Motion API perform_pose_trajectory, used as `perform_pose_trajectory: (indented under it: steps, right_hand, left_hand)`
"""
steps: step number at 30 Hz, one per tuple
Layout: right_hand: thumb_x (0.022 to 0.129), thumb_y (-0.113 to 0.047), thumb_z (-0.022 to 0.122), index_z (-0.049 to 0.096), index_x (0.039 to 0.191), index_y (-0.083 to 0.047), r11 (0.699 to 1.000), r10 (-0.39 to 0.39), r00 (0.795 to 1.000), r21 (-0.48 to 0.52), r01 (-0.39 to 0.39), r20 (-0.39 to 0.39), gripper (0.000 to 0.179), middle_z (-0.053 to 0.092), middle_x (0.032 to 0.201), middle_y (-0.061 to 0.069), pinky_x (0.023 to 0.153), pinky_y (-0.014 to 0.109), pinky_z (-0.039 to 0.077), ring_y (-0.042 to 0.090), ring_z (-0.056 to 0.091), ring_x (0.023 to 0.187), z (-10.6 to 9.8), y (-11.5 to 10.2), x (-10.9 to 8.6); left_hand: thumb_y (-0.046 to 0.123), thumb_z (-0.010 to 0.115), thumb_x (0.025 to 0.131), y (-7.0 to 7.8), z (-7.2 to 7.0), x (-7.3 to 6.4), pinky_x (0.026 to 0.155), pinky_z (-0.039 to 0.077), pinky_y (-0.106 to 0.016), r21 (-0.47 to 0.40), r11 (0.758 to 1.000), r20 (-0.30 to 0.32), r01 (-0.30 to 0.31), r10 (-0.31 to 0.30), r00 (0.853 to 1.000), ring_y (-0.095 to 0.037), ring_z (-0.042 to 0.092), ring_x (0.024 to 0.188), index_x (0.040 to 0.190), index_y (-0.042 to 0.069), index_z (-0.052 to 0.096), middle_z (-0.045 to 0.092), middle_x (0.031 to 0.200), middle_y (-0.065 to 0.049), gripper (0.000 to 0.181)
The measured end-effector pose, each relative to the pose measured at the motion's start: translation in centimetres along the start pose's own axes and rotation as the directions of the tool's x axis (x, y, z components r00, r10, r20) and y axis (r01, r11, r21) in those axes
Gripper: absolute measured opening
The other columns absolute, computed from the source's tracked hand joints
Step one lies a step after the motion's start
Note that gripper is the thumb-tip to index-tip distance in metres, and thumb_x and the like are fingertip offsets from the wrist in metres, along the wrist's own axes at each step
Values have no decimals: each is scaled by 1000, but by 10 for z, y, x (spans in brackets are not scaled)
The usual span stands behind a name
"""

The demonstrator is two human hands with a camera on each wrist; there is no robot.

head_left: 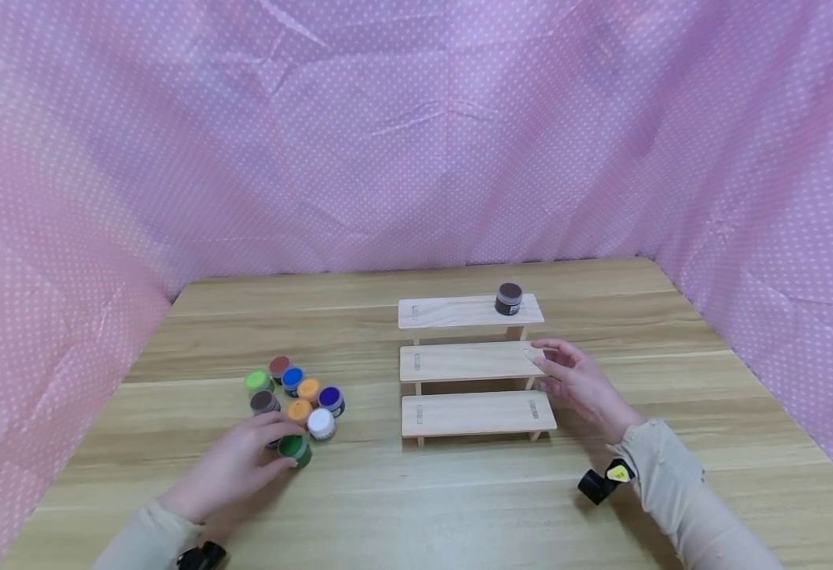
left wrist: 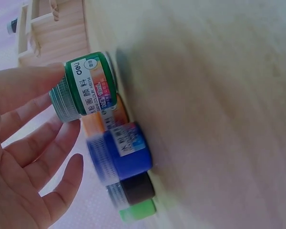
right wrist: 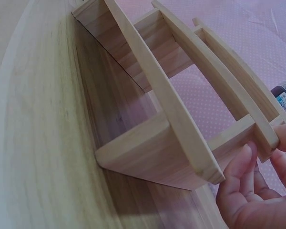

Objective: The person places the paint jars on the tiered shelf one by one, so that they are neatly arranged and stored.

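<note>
I look down on a light wood-grain tabletop [head_left: 459, 499]. Right of its middle stands a three-tier wooden shelf [head_left: 478, 413], with a brown-lidded jar [head_left: 508, 301] upright near the right end of its top tier. To the left I see a close cluster on the tabletop: light green jar [head_left: 257, 381], reddish-brown jar [head_left: 280, 366], blue jar [head_left: 292, 378], two orange jars [head_left: 298, 411], violet-blue jar [head_left: 331, 398], dark brown jar [head_left: 264, 400] and white jar [head_left: 321, 423]. My left wrist view shows a second blue jar [left wrist: 131, 160] there. I cannot tell whether the dark green jar [head_left: 292, 448] beside them touches the tabletop.
</note>
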State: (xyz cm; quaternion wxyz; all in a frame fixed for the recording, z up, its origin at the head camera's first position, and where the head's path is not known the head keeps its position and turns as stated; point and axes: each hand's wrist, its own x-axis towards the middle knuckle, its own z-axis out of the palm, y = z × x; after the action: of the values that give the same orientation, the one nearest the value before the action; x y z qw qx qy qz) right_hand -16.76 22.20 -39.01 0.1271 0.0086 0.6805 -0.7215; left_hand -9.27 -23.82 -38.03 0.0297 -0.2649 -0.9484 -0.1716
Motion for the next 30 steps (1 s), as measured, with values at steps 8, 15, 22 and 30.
perform_pose_trajectory:
  steps: [8, 15, 22, 30]
  right_hand:
    - [92, -13, 56, 56, 110, -22, 1000, 1, 1000, 1, -1, 10, 20, 46, 98, -5, 77, 19, 54, 3, 51, 84, 0, 0, 0]
    - [92, -13, 57, 57, 105, -26, 1000, -2, 1000, -2, 2, -2, 18, 46, 98, -5, 75, 18, 54, 3, 52, 84, 0, 1, 0]
    - [92, -15, 58, 57, 108, -24, 1000, 12, 1000, 0, -12, -5, 18, 47, 98, -5, 73, 17, 54, 3, 54, 83, 0, 1, 0]
    - [92, -16, 58, 57, 106, -25, 1000, 3, 1000, 1, -3, 1, 17, 48, 99, -6, 73, 17, 53, 3, 53, 84, 0, 0, 0]
  left_hand:
    - [13, 78, 70, 5, -9, -3, 73, 57, -25, -52, 997, -33, 49, -51, 998, -10, 63, 91, 106, 16, 67, 64, 104, 3, 37]
    - [10, 81, 64, 6, -12, -1, 60, 53, -17, -65, 997, -161, -46, 35, 986, -4, 59, 79, 101, 11, 68, 64, 99, 2, 39]
    - [7, 82, 64, 10, -19, 3, 66, 56, -22, -83, 993, -236, -81, 60, 970, -4, 59, 86, 100, 11, 68, 62, 96, 8, 38]
    - [5, 79, 69, 16, -26, 12, 72, 59, -30, -164, 986, -258, -25, -18, 966, -9, 61, 89, 102, 12, 69, 61, 100, 6, 35]
